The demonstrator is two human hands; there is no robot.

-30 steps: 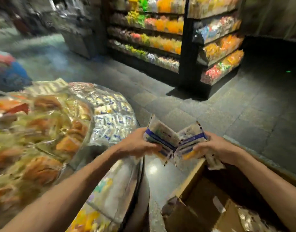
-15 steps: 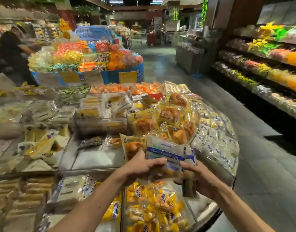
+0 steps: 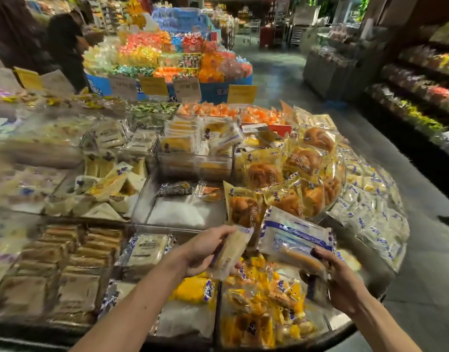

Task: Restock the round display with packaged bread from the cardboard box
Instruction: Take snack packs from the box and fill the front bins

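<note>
My left hand (image 3: 205, 252) grips one pale bread packet (image 3: 232, 250) edge-on, thumb on top and fingers curled beneath. My right hand (image 3: 340, 280) pinches a blue-and-white packet (image 3: 292, 237) by its near end, and blur hides whether another lies under it. Both packets hang over the front of the round display (image 3: 345, 323), above the yellow snack bags (image 3: 193, 290) and just before the brown bun packs (image 3: 264, 174). The cardboard box is out of sight. I judge these packets light and puffy, with slick film and soft bread that would crush under a tight squeeze. They are better held by the flat sides or the sealed end. The nearly bare clear bin (image 3: 182, 212) looks a likely spot.
</note>
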